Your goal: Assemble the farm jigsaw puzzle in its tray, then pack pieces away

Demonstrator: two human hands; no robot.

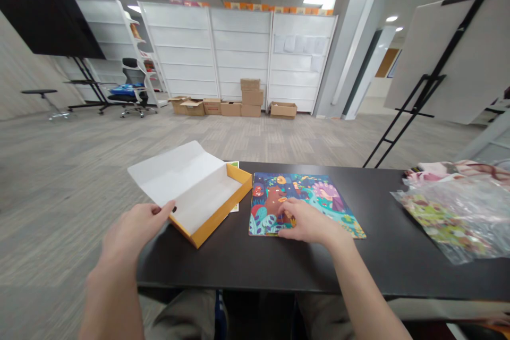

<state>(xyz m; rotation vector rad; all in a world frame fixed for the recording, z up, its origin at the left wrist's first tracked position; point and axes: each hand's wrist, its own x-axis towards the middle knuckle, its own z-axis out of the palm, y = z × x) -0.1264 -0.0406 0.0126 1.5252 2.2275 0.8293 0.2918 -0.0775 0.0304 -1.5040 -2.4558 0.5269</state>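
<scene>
An orange box [223,212] with a white inside lies on the black table, its white lid flap [175,167] folded up and back to the left. My left hand [137,226] grips the near left edge of the box, the thumb over the rim and the other fingers partly hidden. To the right of the box lies a flat, colourful picture puzzle [319,191] showing a brown bear and plants. Over its near part is my right hand [305,220], fingers curved down to the picture with thumb and forefinger apart. I make out nothing held in it.
A printed sheet [235,207] pokes out from under the box. Clear plastic bags [458,212] with green printed contents lie at the table's right end. Beyond the table [382,212] stand a whiteboard easel [414,95], cardboard boxes [251,98] and an office chair [133,90].
</scene>
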